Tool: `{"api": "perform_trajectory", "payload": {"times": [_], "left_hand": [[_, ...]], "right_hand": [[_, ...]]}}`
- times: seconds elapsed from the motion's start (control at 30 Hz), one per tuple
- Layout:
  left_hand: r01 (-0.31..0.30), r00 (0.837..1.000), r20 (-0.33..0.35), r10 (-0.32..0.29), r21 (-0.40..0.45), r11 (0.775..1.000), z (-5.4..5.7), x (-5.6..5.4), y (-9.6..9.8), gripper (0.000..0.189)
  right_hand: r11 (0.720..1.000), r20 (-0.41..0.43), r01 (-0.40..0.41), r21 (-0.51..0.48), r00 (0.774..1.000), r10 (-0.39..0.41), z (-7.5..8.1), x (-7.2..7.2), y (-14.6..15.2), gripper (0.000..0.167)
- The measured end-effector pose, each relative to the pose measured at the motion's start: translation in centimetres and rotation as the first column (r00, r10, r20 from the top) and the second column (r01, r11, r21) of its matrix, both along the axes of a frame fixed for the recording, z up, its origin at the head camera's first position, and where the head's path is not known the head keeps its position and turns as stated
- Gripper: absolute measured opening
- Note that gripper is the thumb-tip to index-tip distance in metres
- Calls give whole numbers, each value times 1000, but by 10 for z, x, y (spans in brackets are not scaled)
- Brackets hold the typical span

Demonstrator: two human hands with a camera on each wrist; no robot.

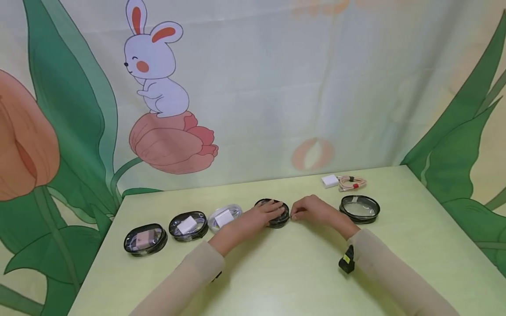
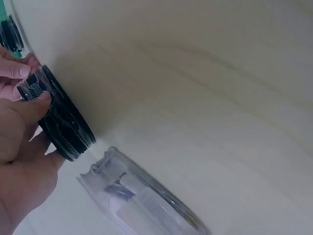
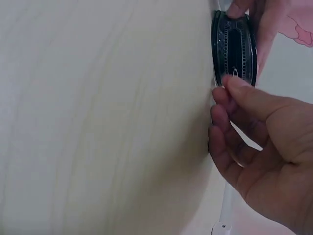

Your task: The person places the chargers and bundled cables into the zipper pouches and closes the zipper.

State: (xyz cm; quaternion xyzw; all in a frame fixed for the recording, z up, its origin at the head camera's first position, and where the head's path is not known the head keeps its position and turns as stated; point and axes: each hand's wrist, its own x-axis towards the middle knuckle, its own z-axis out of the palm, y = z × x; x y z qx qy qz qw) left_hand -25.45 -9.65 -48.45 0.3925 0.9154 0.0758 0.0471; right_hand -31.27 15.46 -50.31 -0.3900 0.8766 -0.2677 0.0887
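Observation:
A small oval zip case (image 1: 280, 220) with black edges and clear panels sits near the middle of the table. My left hand (image 1: 258, 216) grips it, its thumb (image 2: 41, 100) against the zipped side wall in the left wrist view. At the case's right end, my right hand (image 1: 312, 210) pinches the small zipper pull (image 3: 235, 72) between thumb and forefinger, the other fingers curled. The zip looks closed along the stretch visible in the right wrist view. What lies inside is mostly hidden by my left hand.
Leftward stand a white-edged case (image 1: 236, 211) and two black-edged cases (image 1: 189, 237) (image 1: 145, 251), each containing a charger. An oval black-edged case (image 1: 359, 218) lies right, below a white charger plug (image 1: 330, 181) and coiled pink cable (image 1: 357, 181). A printed curtain (image 1: 253, 109) hangs behind the table.

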Motion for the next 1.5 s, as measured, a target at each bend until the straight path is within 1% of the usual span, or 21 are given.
{"api": "perform_trajectory", "payload": {"times": [0.1,0.23,0.3,0.37,0.47,0.57,0.7,0.8,0.87,0.93,0.97,1.0,1.1,1.13,1.17,1.2,1.23,1.3,1.4,1.43,1.5], "left_hand": [[-26,999,-38,23,-84,996,-3,-2,7,62],[-107,994,-41,102,-140,984,-11,-4,18,73],[-141,990,-46,135,-165,976,-15,-5,22,73],[-157,987,-58,149,-179,971,-19,-6,24,70],[-143,988,-85,128,-199,970,-21,-4,26,66],[-111,988,-132,83,-225,968,-20,-1,24,62],[-75,981,-189,32,-221,972,-17,1,19,59],[-84,980,-196,41,-213,973,-16,3,16,59],[-115,978,-195,75,-204,972,-16,7,17,60],[-166,966,-230,122,-184,969,-14,15,21,60],[-190,955,-259,143,-169,967,-13,19,23,60],[-212,942,-296,161,-147,966,-11,23,26,60],[-270,889,-407,209,-98,958,-10,32,31,60],[-282,875,-431,220,-85,956,-10,33,32,60],[-288,868,-441,226,-78,954,-10,34,32,59],[-291,868,-440,231,-74,954,-10,34,33,58],[-288,875,-425,231,-73,955,-11,35,33,57],[-262,902,-373,219,-67,963,-12,35,33,53],[-186,937,-310,160,-56,981,-15,35,31,44],[-156,946,-296,135,-48,987,-16,36,29,42],[-110,953,-286,96,-36,993,-18,34,26,41]], "right_hand": [[999,70,-51,-16,996,52,0,-3,3,6],[987,130,-156,-32,979,159,-3,-10,1,7],[981,159,-194,-28,968,196,-3,-15,-2,8],[977,192,-212,-19,958,212,-2,-19,-4,8],[975,224,-221,23,951,211,2,-24,-5,8],[978,193,-198,71,964,181,7,-33,-7,8],[984,173,-144,109,977,124,16,-43,-11,10],[980,205,-159,115,970,134,18,-44,-14,10],[976,227,-187,113,961,158,16,-40,-14,9],[971,258,-217,98,948,185,14,-34,-13,8],[969,274,-231,92,941,198,14,-30,-13,8],[967,294,-241,86,933,207,14,-26,-13,8],[965,331,-251,72,919,214,11,-17,-14,9],[966,331,-250,67,919,215,11,-14,-15,9],[967,329,-247,63,920,214,11,-12,-15,9],[968,318,-243,62,924,211,11,-11,-15,10],[969,298,-238,66,932,208,11,-9,-15,10],[974,246,-215,71,950,192,13,-8,-14,9],[985,154,-158,71,977,146,13,-10,-12,8],[988,130,-137,64,983,128,13,-12,-11,8],[994,92,-102,42,991,98,11,-15,-10,8]]}}
